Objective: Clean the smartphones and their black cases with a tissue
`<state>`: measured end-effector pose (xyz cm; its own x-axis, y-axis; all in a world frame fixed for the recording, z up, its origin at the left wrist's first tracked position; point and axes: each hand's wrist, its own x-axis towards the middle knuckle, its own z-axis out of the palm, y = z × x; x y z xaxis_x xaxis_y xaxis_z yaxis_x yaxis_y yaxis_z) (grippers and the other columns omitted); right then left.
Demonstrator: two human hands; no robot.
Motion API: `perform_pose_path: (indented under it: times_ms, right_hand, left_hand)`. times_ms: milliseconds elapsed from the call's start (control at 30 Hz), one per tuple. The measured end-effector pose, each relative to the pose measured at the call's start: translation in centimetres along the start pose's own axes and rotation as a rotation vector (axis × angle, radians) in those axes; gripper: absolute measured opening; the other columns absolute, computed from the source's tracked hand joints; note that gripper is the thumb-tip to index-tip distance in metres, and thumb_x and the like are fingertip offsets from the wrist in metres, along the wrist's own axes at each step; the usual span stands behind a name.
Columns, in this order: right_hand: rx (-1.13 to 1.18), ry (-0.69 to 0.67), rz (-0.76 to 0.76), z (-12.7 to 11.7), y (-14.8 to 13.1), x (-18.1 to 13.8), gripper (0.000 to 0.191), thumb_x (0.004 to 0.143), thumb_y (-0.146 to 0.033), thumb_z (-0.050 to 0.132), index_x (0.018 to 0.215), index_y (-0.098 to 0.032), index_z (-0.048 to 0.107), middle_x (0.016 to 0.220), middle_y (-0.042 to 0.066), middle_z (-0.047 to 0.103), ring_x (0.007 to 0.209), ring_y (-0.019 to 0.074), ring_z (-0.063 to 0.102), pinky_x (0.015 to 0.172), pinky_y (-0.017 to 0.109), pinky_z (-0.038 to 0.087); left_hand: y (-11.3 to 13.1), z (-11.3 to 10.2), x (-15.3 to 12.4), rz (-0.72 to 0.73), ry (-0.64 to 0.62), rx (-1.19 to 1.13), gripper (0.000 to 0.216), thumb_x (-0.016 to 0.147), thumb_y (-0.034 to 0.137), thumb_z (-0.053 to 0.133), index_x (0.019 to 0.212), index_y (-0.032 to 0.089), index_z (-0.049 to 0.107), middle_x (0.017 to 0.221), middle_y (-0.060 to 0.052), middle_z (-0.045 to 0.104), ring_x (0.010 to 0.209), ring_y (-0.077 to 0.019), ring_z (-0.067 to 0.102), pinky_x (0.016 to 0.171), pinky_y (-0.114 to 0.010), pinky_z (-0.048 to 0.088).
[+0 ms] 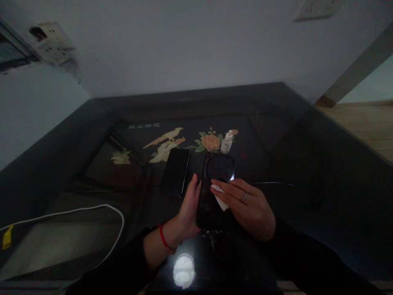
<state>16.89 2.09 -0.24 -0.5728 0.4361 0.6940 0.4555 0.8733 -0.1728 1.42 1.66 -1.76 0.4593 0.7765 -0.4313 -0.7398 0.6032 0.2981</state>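
My left hand (188, 215) grips a black phone (205, 209) along its left side, with the thumb up by the edge. A large round dark camera area (219, 167) shows at the far end of the phone's back. My right hand (254, 211), with a ring on one finger, pinches a folded white cloth or tissue (222, 203) against that back, just below the round area. To the left of the held phone, a second black phone (175, 172) lies on the table. Beyond both hands stands a small white-capped dropper bottle (226, 142).
The dark glossy table (276, 135) bears bird and flower pictures and meets the wall at the back. A white cable (92, 208) with a yellow tag (7, 237) curves across the left. Wall sockets (55, 43) are at upper left.
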Motion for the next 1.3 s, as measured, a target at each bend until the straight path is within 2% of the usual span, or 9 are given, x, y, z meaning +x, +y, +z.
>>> perform_pose_path:
  times_ms: [200,400,567,633,767,833,1000,1200,1300]
  right_hand:
    - [0.093,-0.087,-0.263,0.2,-1.6,0.3,0.026,0.096,-0.014,0.047,0.085,-0.014,0.07,0.107,0.003,0.074,0.073,0.0125,0.065,0.054,0.025,0.053]
    - [-0.029,-0.01,-0.014,-0.2,0.0,0.1,0.026,0.096,-0.009,0.043,0.104,-0.007,0.067,0.112,0.012,0.071,0.087,0.0166,0.065,0.073,0.031,0.057]
    - [0.072,-0.083,-0.252,0.2,-1.4,-0.3,0.023,0.094,-0.015,0.049,0.087,-0.015,0.07,0.107,0.003,0.074,0.075,0.0126,0.064,0.057,0.026,0.053]
    - [0.038,-0.082,-0.205,0.1,-1.1,-0.3,0.024,0.095,-0.014,0.047,0.092,-0.014,0.071,0.109,0.005,0.073,0.078,0.0135,0.065,0.059,0.027,0.055]
    - [-0.068,-0.023,0.018,-0.4,0.6,-0.3,0.029,0.094,-0.005,0.041,0.105,-0.01,0.068,0.115,0.011,0.07,0.087,0.016,0.066,0.075,0.031,0.059]
    - [-0.052,-0.024,-0.012,-0.3,0.4,-0.4,0.028,0.094,-0.005,0.042,0.104,-0.011,0.068,0.114,0.01,0.071,0.086,0.0157,0.066,0.072,0.03,0.059]
    - [0.095,-0.071,-0.242,0.1,-1.5,-0.8,0.025,0.095,-0.014,0.048,0.086,-0.014,0.071,0.106,0.002,0.074,0.073,0.0121,0.065,0.056,0.024,0.055]
    - [-0.036,-0.025,0.015,-1.0,1.6,-0.7,0.028,0.093,-0.003,0.043,0.107,-0.008,0.067,0.114,0.013,0.07,0.088,0.017,0.065,0.074,0.032,0.059]
    - [-0.025,-0.017,0.005,-1.0,1.7,-0.6,0.027,0.093,-0.005,0.043,0.105,-0.01,0.068,0.113,0.011,0.071,0.087,0.0161,0.066,0.073,0.031,0.06]
  left_hand:
    - [0.5,0.5,-0.1,-0.03,0.032,0.086,0.07,0.091,0.062,0.026,0.128,0.011,0.057,0.104,-0.016,0.07,0.095,-0.0264,0.066,0.089,-0.041,0.047]
    - [0.5,0.2,-0.1,-0.002,0.003,0.041,0.063,0.092,0.057,0.031,0.133,0.015,0.054,0.11,-0.013,0.069,0.093,-0.0236,0.067,0.091,-0.037,0.046]
    - [1.1,-0.1,0.0,-0.035,-0.058,0.095,0.076,0.089,0.066,0.026,0.133,0.011,0.052,0.11,-0.017,0.069,0.086,-0.0263,0.069,0.084,-0.04,0.048]
    - [1.2,0.0,0.1,-0.025,-0.044,0.085,0.076,0.09,0.065,0.023,0.133,0.01,0.052,0.11,-0.017,0.07,0.087,-0.0255,0.069,0.086,-0.039,0.048]
    - [1.1,0.3,0.0,0.014,0.022,0.031,0.061,0.094,0.054,0.028,0.133,0.014,0.053,0.104,-0.012,0.071,0.092,-0.0223,0.067,0.091,-0.036,0.046]
    - [1.2,0.4,-0.1,0.01,0.024,0.04,0.061,0.095,0.054,0.027,0.135,0.014,0.051,0.106,-0.013,0.071,0.093,-0.0235,0.067,0.091,-0.038,0.046]
    - [1.6,0.2,0.0,-0.017,-0.022,0.1,0.075,0.091,0.063,0.018,0.139,0.013,0.046,0.112,-0.018,0.068,0.09,-0.0273,0.068,0.087,-0.044,0.047]
    - [1.3,0.0,0.2,-0.016,0.049,0.084,0.059,0.093,0.055,0.033,0.129,0.015,0.057,0.102,-0.011,0.072,0.088,-0.022,0.067,0.089,-0.036,0.046]
    - [1.1,0.0,0.1,-0.046,0.03,0.068,0.057,0.093,0.055,0.035,0.13,0.017,0.056,0.1,-0.01,0.071,0.084,-0.0211,0.067,0.085,-0.035,0.048]
